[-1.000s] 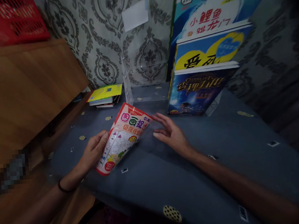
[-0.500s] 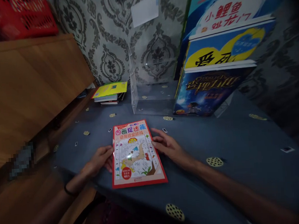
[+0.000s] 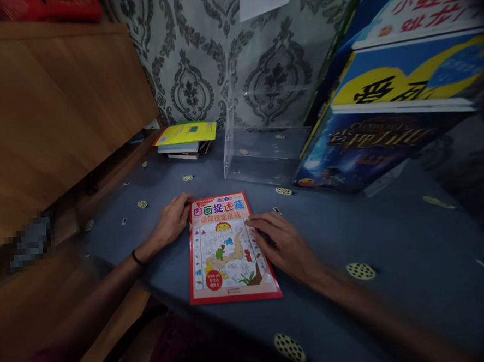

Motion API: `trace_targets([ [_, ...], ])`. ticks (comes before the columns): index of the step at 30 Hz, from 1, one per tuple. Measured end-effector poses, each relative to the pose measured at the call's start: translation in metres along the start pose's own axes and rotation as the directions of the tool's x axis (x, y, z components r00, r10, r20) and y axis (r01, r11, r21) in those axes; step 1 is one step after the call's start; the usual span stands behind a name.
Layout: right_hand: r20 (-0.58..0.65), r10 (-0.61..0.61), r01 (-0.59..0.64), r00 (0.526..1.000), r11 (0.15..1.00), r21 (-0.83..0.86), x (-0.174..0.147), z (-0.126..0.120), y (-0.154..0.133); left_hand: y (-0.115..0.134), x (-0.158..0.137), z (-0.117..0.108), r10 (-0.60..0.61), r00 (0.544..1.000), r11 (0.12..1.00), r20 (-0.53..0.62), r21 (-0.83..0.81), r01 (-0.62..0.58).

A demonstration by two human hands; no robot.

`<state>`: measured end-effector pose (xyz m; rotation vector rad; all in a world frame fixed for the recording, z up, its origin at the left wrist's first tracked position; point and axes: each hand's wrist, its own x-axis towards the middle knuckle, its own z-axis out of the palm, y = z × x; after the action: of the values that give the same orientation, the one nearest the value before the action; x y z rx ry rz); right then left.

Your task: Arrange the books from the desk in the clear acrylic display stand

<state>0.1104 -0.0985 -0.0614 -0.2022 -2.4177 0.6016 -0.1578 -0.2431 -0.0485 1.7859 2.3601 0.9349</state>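
Note:
A red-bordered children's picture book (image 3: 225,253) with Chinese lettering and a line-drawn scene lies flat on the table, cover up. My left hand (image 3: 174,220) is beside its upper left edge, fingers extended, tips at the corner. A dark band circles that wrist. Across the book, my right hand (image 3: 285,246) rests at the upper right edge with its fingers stretched out and fingertips on the cover. Neither hand lifts the book. The undersides of both hands are hidden.
A clear acrylic rack (image 3: 260,152) stands behind the book. To its right, several upright books, including a dark blue one (image 3: 358,146), are displayed in tiers. A small stack topped by a yellow book (image 3: 187,132) sits back left, near a wooden cabinet (image 3: 65,104).
My left hand has moved up along the book's left edge to the upper corner. My right fingertips have come onto the cover's edge. The camera view has shifted slightly.

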Motion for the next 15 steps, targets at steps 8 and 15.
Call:
trace_targets([
  [8,0.301,-0.186,0.192,0.936,0.981,0.009,0.077,0.060,-0.029,-0.016,-0.006,0.011,-0.048,0.999,0.990,-0.025,-0.131,0.044],
  [15,0.371,-0.156,0.172,0.915,0.985,-0.012,0.101,0.088,-0.023,-0.022,-0.007,0.011,-0.054,0.999,0.988,-0.006,-0.144,0.052],
])
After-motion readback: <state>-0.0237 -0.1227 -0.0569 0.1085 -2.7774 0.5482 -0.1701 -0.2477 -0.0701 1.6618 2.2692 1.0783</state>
